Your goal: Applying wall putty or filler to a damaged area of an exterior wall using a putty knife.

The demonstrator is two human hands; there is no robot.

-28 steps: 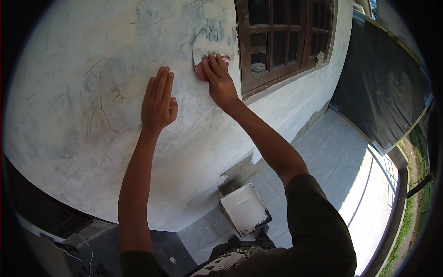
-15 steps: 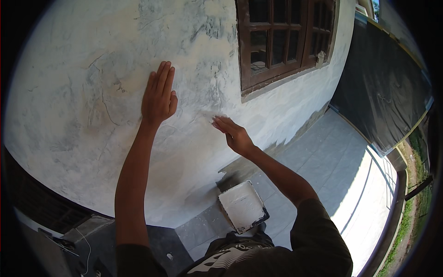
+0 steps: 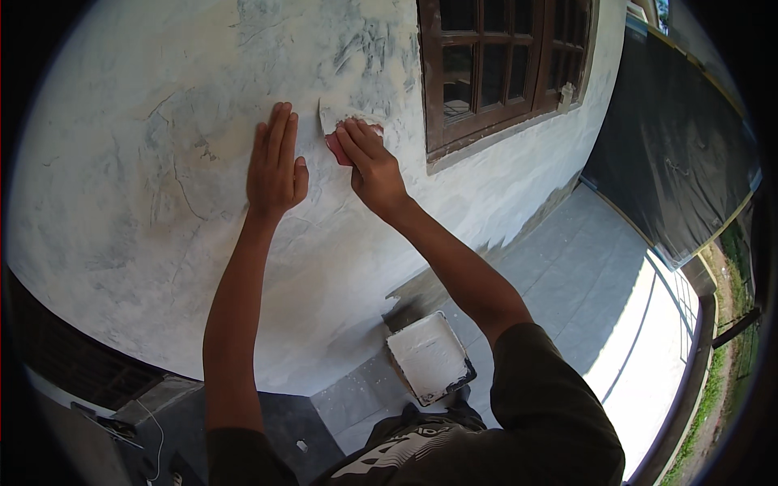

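Note:
My left hand lies flat on the patchy, pale plastered wall, its fingers together and stretched upward. To its right, my right hand grips a flat putty scraper, red at the grip with a pale, thin blade against the wall. My fingers hide much of the scraper's middle. Cracks and grey smears mark the plaster around both hands.
A brown-framed window is set in the wall at upper right. Below, a white-coated square tray stands on grey floor tiles. A dark sheet hangs at the right. A white cable runs at lower left.
My right hand has moved up and to the left along the wall with the scraper, which now shows its face. My left hand has stayed nearly in place.

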